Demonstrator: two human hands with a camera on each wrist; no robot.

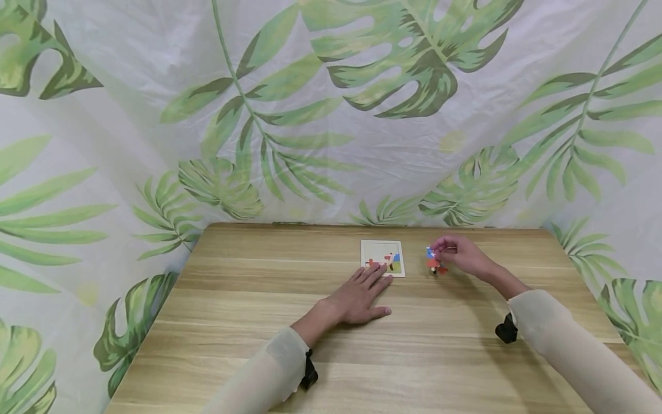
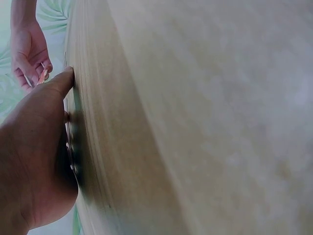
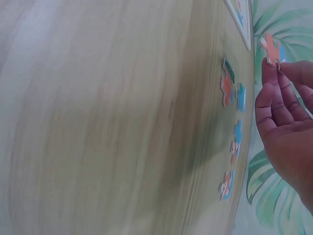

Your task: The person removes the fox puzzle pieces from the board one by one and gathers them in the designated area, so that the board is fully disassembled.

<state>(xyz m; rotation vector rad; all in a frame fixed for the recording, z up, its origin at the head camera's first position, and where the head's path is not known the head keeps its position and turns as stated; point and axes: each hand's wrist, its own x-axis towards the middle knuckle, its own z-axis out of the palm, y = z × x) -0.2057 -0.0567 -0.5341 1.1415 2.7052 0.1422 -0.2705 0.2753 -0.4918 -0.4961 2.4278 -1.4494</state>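
Hands work at a wooden table (image 1: 258, 322) in the head view. The left hand (image 1: 359, 296) lies flat, fingers straight, its fingertips (image 1: 381, 269) touching the near edge of a white puzzle board (image 1: 383, 257) that holds a few coloured pieces. The right hand (image 1: 457, 254) is just right of the board, raised a little, pinching a piece (image 1: 430, 252) between thumb and fingers. More loose pieces (image 1: 434, 265) lie on the table right below it. A leaf-print curtain (image 1: 331, 109) hangs behind and to the sides.

Left wrist view: the left hand (image 2: 34, 156) presses flat on the table (image 2: 195, 117), thumb stretched out, nothing in its grip. The right hand (image 2: 30, 54) shows beyond it, fingers curled round a small piece that is too blurred to make out.

Right wrist view: the right hand (image 3: 286, 122) pinches an orange piece (image 3: 270, 48) at its fingertips (image 3: 268, 68), clear of the table (image 3: 98, 117). Loose pieces (image 3: 232, 90) in orange and blue lie in a row on the wood beside it. The board (image 3: 239, 19) shows at the top edge.
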